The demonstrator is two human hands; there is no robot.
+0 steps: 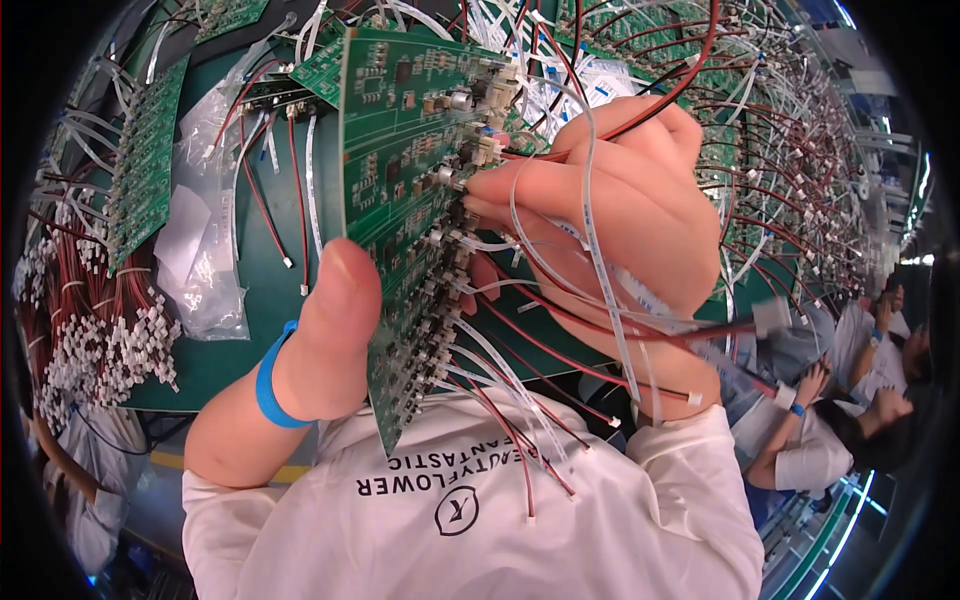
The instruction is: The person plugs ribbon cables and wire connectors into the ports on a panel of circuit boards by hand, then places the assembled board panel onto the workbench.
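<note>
My left hand [340, 310] grips a green circuit board panel [395, 190] by its left side, thumb across its near face. The panel stands tilted on edge in front of my chest, with a row of small sockets along its right side. My right hand [630, 210] is closed at that row, thumb and finger pinched on a cable end at a white socket [485, 150]; the fingertips hide the plug itself. Red-and-black wires [560, 310] and white flat cables [595, 220] hang from the panel and pass around my right hand, several with loose white plugs.
A thick bundle of wires with white plugs [110, 345] hangs at the left, beside another wired board [150, 160]. A clear plastic bag [215, 250] lies on the green table [270, 345]. Many wired boards [740, 150] crowd the right. Other people [820, 430] sit at the right.
</note>
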